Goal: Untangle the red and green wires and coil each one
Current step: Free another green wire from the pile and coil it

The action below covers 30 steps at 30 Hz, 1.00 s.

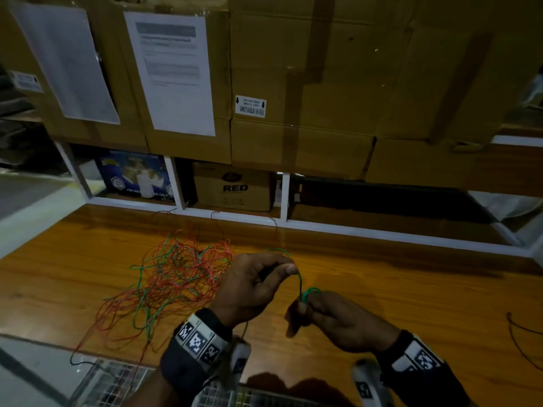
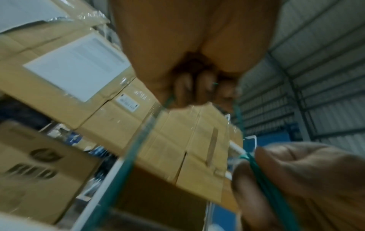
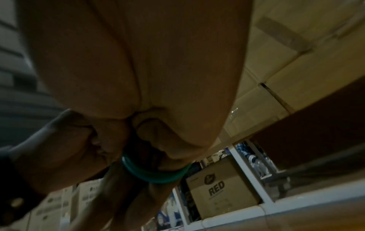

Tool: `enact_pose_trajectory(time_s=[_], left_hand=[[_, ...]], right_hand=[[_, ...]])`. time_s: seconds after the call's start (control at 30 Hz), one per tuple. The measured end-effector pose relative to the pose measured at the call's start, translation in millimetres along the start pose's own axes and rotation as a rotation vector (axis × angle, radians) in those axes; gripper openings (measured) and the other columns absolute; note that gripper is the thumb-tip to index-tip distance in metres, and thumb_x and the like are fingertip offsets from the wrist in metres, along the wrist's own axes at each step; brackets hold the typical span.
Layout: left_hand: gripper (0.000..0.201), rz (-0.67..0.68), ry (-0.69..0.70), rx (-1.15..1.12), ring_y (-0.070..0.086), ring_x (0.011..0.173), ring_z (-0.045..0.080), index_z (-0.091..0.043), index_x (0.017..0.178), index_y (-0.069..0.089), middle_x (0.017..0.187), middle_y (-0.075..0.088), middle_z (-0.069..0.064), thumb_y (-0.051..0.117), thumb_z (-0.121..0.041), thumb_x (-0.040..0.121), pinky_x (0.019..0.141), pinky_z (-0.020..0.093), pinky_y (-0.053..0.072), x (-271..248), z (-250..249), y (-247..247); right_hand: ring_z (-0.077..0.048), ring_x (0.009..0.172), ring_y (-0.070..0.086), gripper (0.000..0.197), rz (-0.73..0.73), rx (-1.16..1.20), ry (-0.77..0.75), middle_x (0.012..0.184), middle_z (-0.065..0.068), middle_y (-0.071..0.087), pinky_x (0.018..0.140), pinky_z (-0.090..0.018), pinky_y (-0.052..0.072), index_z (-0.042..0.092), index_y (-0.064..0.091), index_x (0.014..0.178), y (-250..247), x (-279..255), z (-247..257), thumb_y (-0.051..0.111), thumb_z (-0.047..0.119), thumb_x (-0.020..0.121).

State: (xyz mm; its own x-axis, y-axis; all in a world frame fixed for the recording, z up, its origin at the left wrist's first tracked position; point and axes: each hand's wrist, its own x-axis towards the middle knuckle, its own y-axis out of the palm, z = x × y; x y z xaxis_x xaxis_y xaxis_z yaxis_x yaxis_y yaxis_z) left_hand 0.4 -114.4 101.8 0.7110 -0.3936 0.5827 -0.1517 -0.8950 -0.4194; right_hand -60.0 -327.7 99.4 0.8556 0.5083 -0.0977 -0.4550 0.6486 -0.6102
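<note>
A tangled heap of red wire and green wire lies on the wooden table, left of my hands. My left hand is raised above the table and pinches a green strand between thumb and fingers. That strand runs down to my right hand, which pinches a small green coil. In the right wrist view the green coil shows as a few turns wrapped around my fingers. The left wrist view is blurred: green wire hangs from my left fingers and crosses my right hand.
Stacked cardboard boxes with paper sheets stand on a white shelf frame behind the table. A box marked RED sits below. A dark loose wire lies at the table's right edge. A metal grid lies at the near edge.
</note>
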Motion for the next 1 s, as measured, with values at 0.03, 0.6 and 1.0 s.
enact_pose_trajectory(time_s=[0.03, 0.6, 1.0], left_hand=[[0.027, 0.022, 0.020, -0.021, 0.059, 0.059, 0.004, -0.017, 0.092, 0.077, 0.069, 0.063, -0.021, 0.060, -0.037, 0.101, 0.053, 0.026, 0.045, 3.7, -4.0, 2.0], [0.017, 0.043, -0.128, -0.508, 0.067, 0.077, 0.032, 0.001, 0.101, 0.074, 0.088, 0.072, 0.016, 0.063, -0.012, 0.100, 0.065, 0.038, 0.052, 34.5, -8.8, 23.5], [0.017, 0.063, -0.317, -0.302, 0.049, 0.057, 0.009, -0.023, 0.103, 0.082, 0.062, 0.061, -0.011, 0.069, -0.032, 0.098, 0.054, 0.027, 0.036, -34.3, 15.8, 38.8]], right_hand=[[-0.014, 0.104, 0.066, 0.042, 0.049, 0.081, 0.003, 0.113, 0.004, 0.073, 0.097, -0.040, 0.052, 0.016, 0.073, 0.111, -0.3, -0.3, 5.3, 0.039, 0.040, 0.110], [-0.040, 0.114, 0.065, 0.043, -0.118, 0.921, -0.338, 0.116, -0.025, 0.069, 0.102, -0.051, 0.052, 0.006, 0.073, 0.113, -3.1, -1.9, 68.3, 0.063, 0.045, 0.097], [-0.002, 0.131, 0.051, 0.035, -0.867, -0.115, 0.004, 0.121, 0.011, 0.069, 0.104, -0.021, 0.038, 0.026, 0.070, 0.109, -42.6, 6.6, 11.2, 0.036, 0.032, 0.109]])
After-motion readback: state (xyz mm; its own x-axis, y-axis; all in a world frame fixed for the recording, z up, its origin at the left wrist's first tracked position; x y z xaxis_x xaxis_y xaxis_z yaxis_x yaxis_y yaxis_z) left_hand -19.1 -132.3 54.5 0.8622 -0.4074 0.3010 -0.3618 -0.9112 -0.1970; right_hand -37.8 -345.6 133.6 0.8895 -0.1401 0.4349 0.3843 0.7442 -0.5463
